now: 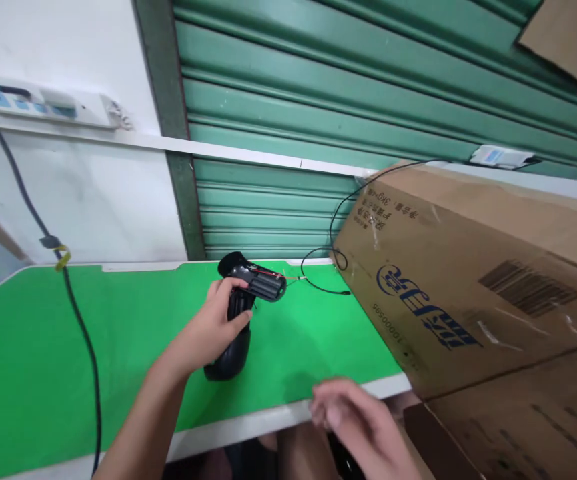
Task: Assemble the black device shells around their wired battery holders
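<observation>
A black handheld device (235, 350) with a thick, rounded handle stands on the green table top. Its angled head (268, 285) has an uncovered, slotted compartment, and thin red wires run out of it to the right. My left hand (218, 313) is wrapped round the neck of this device, thumb on the near side and fingers at the head. Near the table's front edge hovers my right hand (351, 417), slightly blurred, with its fingers curled together. Whatever may be between those fingers is hidden.
A large cardboard box (418, 287) stands along the right side. A thin black cable (318, 287) loops on the table beside it. At left, a thicker black cable (81, 320) hangs from a power strip (58, 103) across the table. Behind is a green shutter (268, 120).
</observation>
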`<state>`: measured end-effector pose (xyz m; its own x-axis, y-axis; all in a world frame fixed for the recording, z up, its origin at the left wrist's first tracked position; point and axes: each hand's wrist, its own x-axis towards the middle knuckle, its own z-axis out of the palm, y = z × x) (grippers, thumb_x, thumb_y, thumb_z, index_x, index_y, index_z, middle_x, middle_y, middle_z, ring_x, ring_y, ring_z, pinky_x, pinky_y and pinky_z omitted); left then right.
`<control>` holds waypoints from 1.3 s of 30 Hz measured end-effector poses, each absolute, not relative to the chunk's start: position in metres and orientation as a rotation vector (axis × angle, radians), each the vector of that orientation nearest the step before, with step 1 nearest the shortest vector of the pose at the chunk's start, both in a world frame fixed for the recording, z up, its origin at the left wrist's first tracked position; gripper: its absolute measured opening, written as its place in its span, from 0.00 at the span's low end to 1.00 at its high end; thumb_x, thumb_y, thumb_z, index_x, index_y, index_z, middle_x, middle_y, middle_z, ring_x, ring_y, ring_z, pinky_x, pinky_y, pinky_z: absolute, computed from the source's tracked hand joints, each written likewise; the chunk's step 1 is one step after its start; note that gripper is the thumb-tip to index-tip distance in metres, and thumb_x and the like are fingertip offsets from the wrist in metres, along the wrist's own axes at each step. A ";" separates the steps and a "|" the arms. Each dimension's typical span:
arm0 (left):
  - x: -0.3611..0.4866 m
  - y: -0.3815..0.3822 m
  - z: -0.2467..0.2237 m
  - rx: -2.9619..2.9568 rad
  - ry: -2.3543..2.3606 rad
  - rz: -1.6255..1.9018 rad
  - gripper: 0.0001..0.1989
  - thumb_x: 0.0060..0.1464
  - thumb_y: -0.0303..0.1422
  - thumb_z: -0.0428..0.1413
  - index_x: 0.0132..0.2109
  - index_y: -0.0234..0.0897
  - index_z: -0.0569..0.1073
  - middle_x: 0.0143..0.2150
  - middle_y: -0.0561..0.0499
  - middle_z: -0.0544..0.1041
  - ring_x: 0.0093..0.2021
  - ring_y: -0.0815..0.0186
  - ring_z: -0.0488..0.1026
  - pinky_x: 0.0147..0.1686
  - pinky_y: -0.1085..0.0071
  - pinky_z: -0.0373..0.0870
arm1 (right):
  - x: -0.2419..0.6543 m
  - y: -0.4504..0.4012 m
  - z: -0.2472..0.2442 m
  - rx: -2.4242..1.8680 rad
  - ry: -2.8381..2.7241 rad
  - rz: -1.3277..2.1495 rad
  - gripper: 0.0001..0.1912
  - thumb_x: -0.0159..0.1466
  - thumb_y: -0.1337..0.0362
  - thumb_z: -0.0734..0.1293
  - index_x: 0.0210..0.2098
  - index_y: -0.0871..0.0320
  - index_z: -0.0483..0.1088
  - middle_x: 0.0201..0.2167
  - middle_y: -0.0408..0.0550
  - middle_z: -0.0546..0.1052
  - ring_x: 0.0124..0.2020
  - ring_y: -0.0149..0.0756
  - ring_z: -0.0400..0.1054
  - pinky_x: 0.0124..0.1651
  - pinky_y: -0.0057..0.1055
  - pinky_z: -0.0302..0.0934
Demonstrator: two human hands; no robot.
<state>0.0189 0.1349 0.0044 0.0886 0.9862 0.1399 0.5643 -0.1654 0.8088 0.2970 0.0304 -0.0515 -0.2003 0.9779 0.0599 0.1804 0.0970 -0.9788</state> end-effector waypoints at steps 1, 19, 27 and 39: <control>0.013 0.148 0.000 1.821 1.559 0.899 0.23 0.57 0.38 0.54 0.59 0.41 0.64 0.57 0.43 0.64 0.54 0.54 0.70 0.63 0.52 0.68 | 0.284 0.051 -0.037 -1.148 -1.570 1.049 0.16 0.70 0.47 0.66 0.42 0.52 0.77 0.34 0.51 0.80 0.38 0.41 0.76 0.44 0.36 0.71; -0.022 0.209 -0.015 2.176 1.807 0.152 0.38 0.58 0.32 0.54 0.74 0.47 0.57 0.69 0.39 0.62 0.54 0.47 0.78 0.56 0.54 0.72 | 0.173 0.273 -0.072 -1.091 -1.970 0.962 0.46 0.55 0.67 0.73 0.71 0.59 0.56 0.60 0.57 0.72 0.58 0.44 0.71 0.63 0.44 0.65; -0.012 0.198 -0.020 1.999 1.837 0.408 0.57 0.53 0.60 0.58 0.79 0.41 0.43 0.75 0.35 0.57 0.66 0.39 0.69 0.63 0.47 0.67 | 0.178 0.273 -0.077 -1.320 -1.859 0.851 0.44 0.56 0.65 0.72 0.69 0.60 0.57 0.57 0.58 0.74 0.57 0.47 0.71 0.63 0.47 0.64; -0.031 0.208 -0.027 1.785 1.793 0.753 0.32 0.63 0.45 0.46 0.66 0.31 0.67 0.65 0.38 0.74 0.65 0.53 0.71 0.69 0.57 0.63 | 0.178 0.263 -0.072 -1.464 -2.086 0.401 0.35 0.60 0.63 0.69 0.67 0.63 0.64 0.61 0.68 0.71 0.65 0.65 0.61 0.64 0.63 0.59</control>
<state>-0.0314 0.2085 -0.0273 -0.0184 0.9992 0.0352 0.7248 -0.0109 0.6889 0.1778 0.2627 -0.0717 -0.2518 0.9300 0.2679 0.7641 0.3609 -0.5347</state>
